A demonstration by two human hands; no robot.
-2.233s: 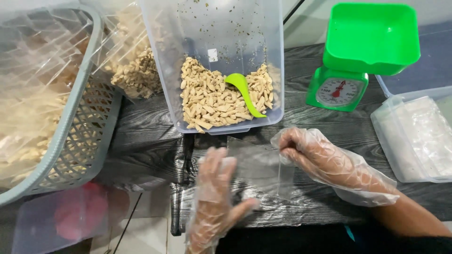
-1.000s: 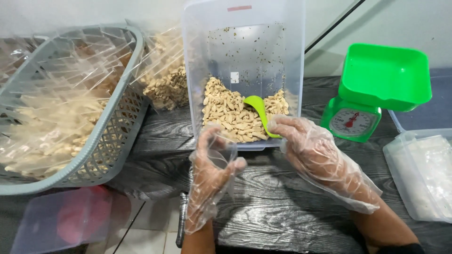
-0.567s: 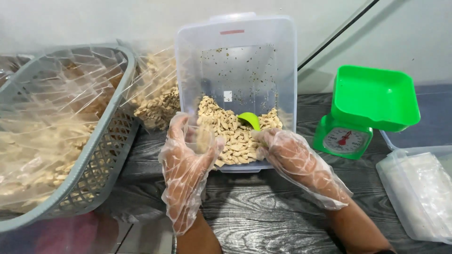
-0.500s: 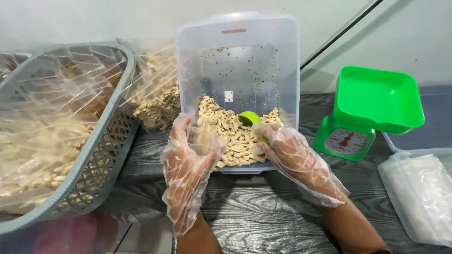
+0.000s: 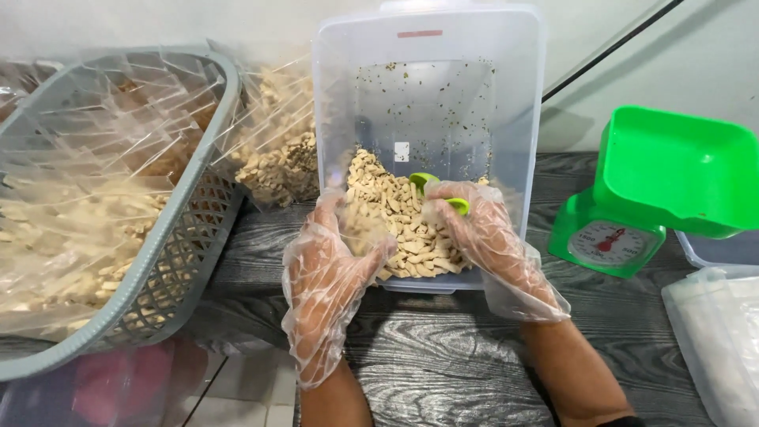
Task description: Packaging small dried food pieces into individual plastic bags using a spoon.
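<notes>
1. Right hand [image 5: 482,237], in a loose clear plastic glove, centre of frame: fingers closed around the handle of a green scoop [image 5: 431,188]. Only the scoop's bowl tip and a short piece of handle show; the rest is under the glove.
2. Left hand [image 5: 332,277], gloved likewise, centre-left: fingers curled around a small clear bag [image 5: 356,225] held at the tub's front edge. The bag's outline is hard to make out against glove and contents; whether anything is in it, cannot tell.
3. Clear plastic tub [image 5: 431,87], upper centre, tilted toward the camera; a small red rectangular label near its top edge and a small white square on the back wall. Dark flecks speckle the inner walls.
4. Beige snack pieces [image 5: 395,213] lie heaped in the tub's lower part, short and stick-shaped, touching the scoop.
5. Grey lattice basket [image 5: 178,229], left of frame, filled with clear packets of the same pieces; cut off at the left edge.
6. Green kitchen scale [image 5: 632,213] with tray, right of frame; its dial is partly visible.
7. Clear lidded container [image 5: 711,332], lower right, cut off; contents unclear.
8. All rest on a dark wood-grain table [image 5: 443,364].
</notes>
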